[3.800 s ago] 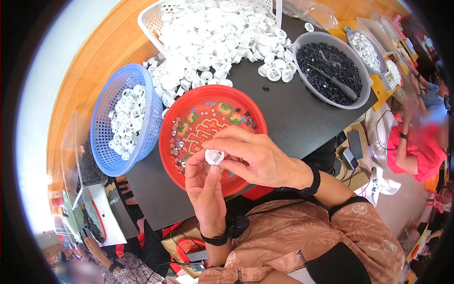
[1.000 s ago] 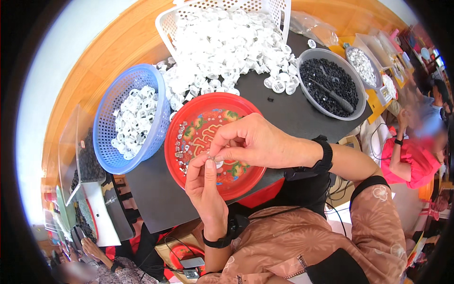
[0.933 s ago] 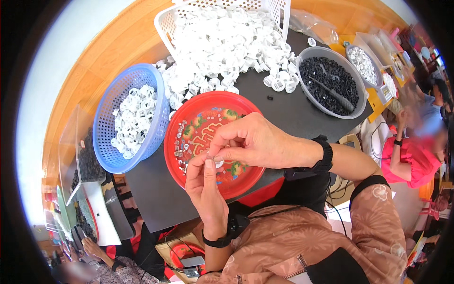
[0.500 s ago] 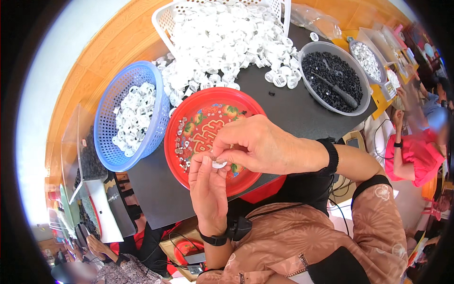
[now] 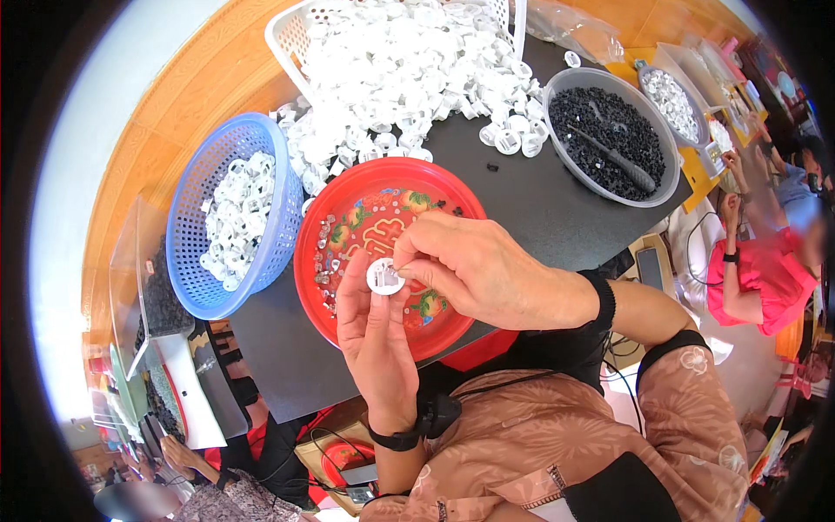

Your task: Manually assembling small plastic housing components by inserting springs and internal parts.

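A round white plastic part (image 5: 384, 277) with a cut-out in its face is held up in my left hand (image 5: 376, 335), between thumb and fingers. My right hand (image 5: 465, 265) is pinched closed at the part's right edge; whatever sits between its fingertips is too small to make out. Both hands are over a red tray (image 5: 306, 287) with a printed fruit pattern. Small clear pieces (image 5: 323, 270) lie along the tray's left side, and a few black bits (image 5: 448, 207) lie near its upper right rim.
A blue basket (image 5: 187, 261) of white parts stands left. Behind the tray, a heap of white parts (image 5: 400, 78) spills from a white basket (image 5: 283, 43). At right, a grey bowl (image 5: 557, 130) holds black pieces and a screwdriver (image 5: 622, 161). People sit on both sides.
The white part has turned from edge-on to face up in my left hand. My right hand has shifted slightly and stays pinched beside it.
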The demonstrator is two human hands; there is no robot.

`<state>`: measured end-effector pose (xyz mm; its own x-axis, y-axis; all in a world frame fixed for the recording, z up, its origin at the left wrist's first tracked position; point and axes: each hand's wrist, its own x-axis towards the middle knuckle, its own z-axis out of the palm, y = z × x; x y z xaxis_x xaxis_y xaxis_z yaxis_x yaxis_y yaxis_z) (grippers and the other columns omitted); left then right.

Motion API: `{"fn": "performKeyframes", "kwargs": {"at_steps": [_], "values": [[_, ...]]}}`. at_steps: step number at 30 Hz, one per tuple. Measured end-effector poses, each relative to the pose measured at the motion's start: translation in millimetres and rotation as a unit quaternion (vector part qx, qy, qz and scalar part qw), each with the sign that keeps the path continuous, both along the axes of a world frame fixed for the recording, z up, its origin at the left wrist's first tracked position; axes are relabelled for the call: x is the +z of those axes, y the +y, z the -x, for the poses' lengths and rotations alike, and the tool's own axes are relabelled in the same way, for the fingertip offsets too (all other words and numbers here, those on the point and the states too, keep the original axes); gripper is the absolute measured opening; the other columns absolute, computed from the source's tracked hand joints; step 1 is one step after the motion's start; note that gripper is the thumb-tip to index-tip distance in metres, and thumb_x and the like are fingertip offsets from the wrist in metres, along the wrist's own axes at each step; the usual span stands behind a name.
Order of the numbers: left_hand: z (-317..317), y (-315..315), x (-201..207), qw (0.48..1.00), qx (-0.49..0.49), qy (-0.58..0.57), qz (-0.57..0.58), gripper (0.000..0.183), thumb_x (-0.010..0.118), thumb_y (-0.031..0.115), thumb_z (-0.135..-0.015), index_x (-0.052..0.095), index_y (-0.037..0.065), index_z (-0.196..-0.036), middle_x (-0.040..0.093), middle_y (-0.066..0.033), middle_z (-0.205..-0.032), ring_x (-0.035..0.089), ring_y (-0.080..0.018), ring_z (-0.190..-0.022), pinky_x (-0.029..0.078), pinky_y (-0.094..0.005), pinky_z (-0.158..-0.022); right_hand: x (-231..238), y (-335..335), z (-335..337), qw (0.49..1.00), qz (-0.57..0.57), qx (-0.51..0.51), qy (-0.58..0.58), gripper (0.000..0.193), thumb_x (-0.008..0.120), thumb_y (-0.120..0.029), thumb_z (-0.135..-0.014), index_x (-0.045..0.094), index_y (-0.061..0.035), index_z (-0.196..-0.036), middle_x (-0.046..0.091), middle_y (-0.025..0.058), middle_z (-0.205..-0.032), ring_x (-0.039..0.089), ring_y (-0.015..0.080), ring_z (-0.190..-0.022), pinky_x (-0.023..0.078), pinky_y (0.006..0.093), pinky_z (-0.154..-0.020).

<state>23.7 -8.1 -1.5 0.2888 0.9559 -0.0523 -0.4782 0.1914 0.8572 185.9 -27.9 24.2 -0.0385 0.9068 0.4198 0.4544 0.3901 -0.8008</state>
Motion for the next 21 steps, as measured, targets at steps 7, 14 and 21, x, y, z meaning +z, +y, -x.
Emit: {"fn": "performKeyframes", "kwargs": {"at_steps": [7,14,21], "values": [[-4.2,-2.9,-1.0,1.0,0.001,-0.009,-0.007,0.037,0.051,0.003,-0.096,0.046,-0.005,-0.132,0.054,-0.0132,-0.129,0.055,-0.0191,-0.116,0.048,-0.0336,-0.098,-2.7,-2.2,6.0,0.999,-0.008,-0.03,-0.026,0.012,0.059,-0.002,-0.08,0.052,-0.0036,-0.09,0.055,0.0122,-0.085,0.058,0.0342,-0.076,0.046,0.0429,-0.062],[-8.2,-6.6,-0.3,0.996,0.019,0.056,-0.068,0.039,0.049,0.002,-0.097,0.043,-0.009,-0.133,0.052,-0.0184,-0.132,0.054,-0.0223,-0.12,0.046,-0.0355,-0.101,-2.1,-5.0,6.0,0.997,-0.011,-0.04,-0.068,0.009,0.06,-0.003,-0.085,0.054,-0.0064,-0.091,0.053,0.009,-0.081,0.057,0.03,-0.073,0.046,0.0383,-0.06],[-5.8,-4.8,-4.6,0.998,0.025,0.032,-0.045,0.04,0.053,0.004,-0.096,0.046,-0.005,-0.134,0.054,-0.0139,-0.131,0.055,-0.0185,-0.118,0.044,-0.0316,-0.1,2.5,-7.7,4.2,0.996,-0.023,0.001,-0.09,0.02,0.058,0.001,-0.075,0.055,-0.0034,-0.095,0.055,0.0124,-0.087,0.058,0.0333,-0.074,0.047,0.0428,-0.063]]}}
